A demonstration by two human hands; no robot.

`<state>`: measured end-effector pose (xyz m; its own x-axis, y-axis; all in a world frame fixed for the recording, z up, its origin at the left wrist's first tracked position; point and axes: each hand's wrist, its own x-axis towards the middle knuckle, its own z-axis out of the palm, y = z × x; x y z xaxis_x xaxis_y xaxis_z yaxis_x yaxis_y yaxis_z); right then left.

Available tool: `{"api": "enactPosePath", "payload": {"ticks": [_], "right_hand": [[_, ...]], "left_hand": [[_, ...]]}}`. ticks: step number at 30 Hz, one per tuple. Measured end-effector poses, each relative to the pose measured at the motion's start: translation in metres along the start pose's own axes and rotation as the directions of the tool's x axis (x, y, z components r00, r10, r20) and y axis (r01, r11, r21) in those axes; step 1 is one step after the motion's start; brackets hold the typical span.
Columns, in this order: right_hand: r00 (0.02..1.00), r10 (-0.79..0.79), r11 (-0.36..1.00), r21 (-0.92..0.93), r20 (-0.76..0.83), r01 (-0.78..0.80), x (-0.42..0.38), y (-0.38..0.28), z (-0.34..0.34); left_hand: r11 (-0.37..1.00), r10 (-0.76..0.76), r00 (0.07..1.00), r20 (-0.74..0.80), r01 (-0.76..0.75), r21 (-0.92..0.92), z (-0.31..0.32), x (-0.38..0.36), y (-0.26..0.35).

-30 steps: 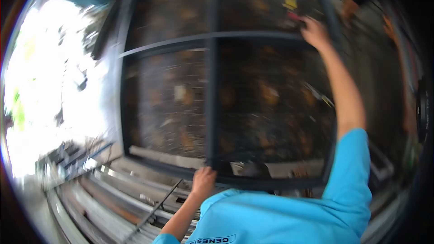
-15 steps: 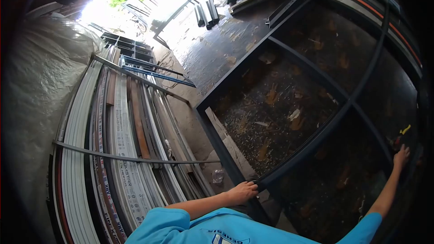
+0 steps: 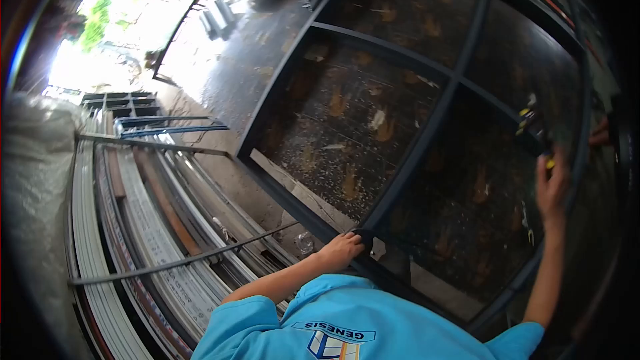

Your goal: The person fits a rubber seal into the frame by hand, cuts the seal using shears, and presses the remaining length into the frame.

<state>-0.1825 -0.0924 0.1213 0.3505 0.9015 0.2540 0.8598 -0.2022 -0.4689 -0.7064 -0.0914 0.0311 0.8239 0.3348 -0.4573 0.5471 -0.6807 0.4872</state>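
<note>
My left hand (image 3: 341, 249) rests at the near bar of a large dark frame (image 3: 400, 183), its fingers curled where a crossbar meets that side. A dark rounded piece (image 3: 363, 239) shows at the fingertips. Out to the right, my right hand (image 3: 552, 190) is closed around a black-and-yellow power tool (image 3: 533, 135), which is smeared by motion. The tool is held over the right part of the frame. The frame is divided into panes by crossing bars, with a dark, stained surface (image 3: 347, 103) visible through them.
Long metal profiles (image 3: 143, 227) lie stacked at the left, beneath cross straps and beside plastic sheeting (image 3: 33, 180). A blue frame piece (image 3: 173, 128) lies across their far end. White scraps and shavings (image 3: 320, 160) litter the dark surface. Part of another person's hand (image 3: 600, 132) shows at the far right.
My right hand has moved left and farther from me, and now holds up the power tool. My left hand stays on the frame. The whole view has turned and shifted.
</note>
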Motion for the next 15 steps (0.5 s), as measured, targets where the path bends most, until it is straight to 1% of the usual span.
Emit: {"api": "enactPosePath", "payload": {"ticks": [1, 3, 4, 5, 6, 7, 8, 9, 10, 11, 12, 13, 14, 15], "right_hand": [[0.987, -0.156, 0.988, 0.007, -0.025, 0.156, -0.027, -0.023, 0.003], [0.995, -0.012, 0.985, 0.171, 0.098, -0.005, -0.079, -0.055, 0.023], [0.994, -0.036, 0.99, 0.138, 0.101, 0.022, -0.098, -0.059, 0.039], [0.995, 0.031, 0.982, 0.183, 0.093, -0.048, -0.116, -0.063, 0.058], [0.993, 0.09, 0.979, 0.175, 0.075, -0.102, -0.132, -0.064, 0.075], [0.988, 0.12, 0.973, 0.186, 0.096, -0.136, -0.136, -0.067, 0.081], [0.977, 0.188, 0.92, 0.332, 0.099, -0.21, -0.132, -0.071, 0.086], [0.951, 0.275, 0.811, 0.497, 0.141, -0.308, -0.134, -0.074, 0.092], [0.976, 0.202, 0.91, 0.354, 0.08, -0.217, -0.142, -0.059, 0.106], [0.995, 0.091, 0.952, 0.289, 0.049, -0.101, -0.149, -0.04, 0.123], [0.987, -0.047, 0.965, 0.25, -0.153, 0.084, -0.145, -0.038, 0.134], [0.998, 0.043, 0.949, 0.312, 0.035, -0.052, -0.14, -0.039, 0.13], [0.971, 0.113, 0.918, 0.353, 0.211, -0.183, -0.13, -0.039, 0.128], [0.985, 0.106, 0.918, 0.366, 0.136, -0.15, -0.124, -0.036, 0.139]], "left_hand": [[0.999, 0.032, 0.999, 0.024, -0.032, -0.016, 0.002, 0.0, -0.003], [0.999, 0.049, 0.998, 0.049, -0.05, 0.009, 0.005, 0.002, -0.012], [0.996, 0.077, 0.993, 0.093, -0.081, 0.03, 0.0, 0.004, -0.012], [0.992, 0.11, 0.983, 0.148, -0.117, 0.039, -0.006, 0.006, -0.014], [0.974, 0.213, 0.976, 0.051, -0.216, 0.07, -0.003, 0.003, -0.02], [0.993, 0.112, 0.988, 0.111, -0.107, -0.049, -0.009, 0.004, -0.018], [0.991, 0.114, 0.988, 0.102, -0.107, -0.076, -0.013, 0.004, -0.02], [0.985, 0.172, 0.981, 0.087, -0.17, -0.03, -0.005, 0.002, -0.027], [0.984, 0.162, 0.985, 0.052, -0.166, 0.062, -0.007, 0.005, -0.025], [0.981, 0.174, 0.985, 0.009, -0.174, 0.088, -0.011, 0.007, -0.021], [0.973, 0.2, 0.98, -0.024, -0.196, 0.118, -0.013, 0.008, -0.018], [0.965, 0.224, 0.972, -0.067, -0.211, 0.159, -0.012, 0.008, -0.016], [0.961, 0.241, 0.969, -0.048, -0.231, 0.155, -0.013, 0.01, -0.014], [0.961, 0.24, 0.966, -0.091, -0.224, 0.163, -0.013, 0.01, -0.013]]}}
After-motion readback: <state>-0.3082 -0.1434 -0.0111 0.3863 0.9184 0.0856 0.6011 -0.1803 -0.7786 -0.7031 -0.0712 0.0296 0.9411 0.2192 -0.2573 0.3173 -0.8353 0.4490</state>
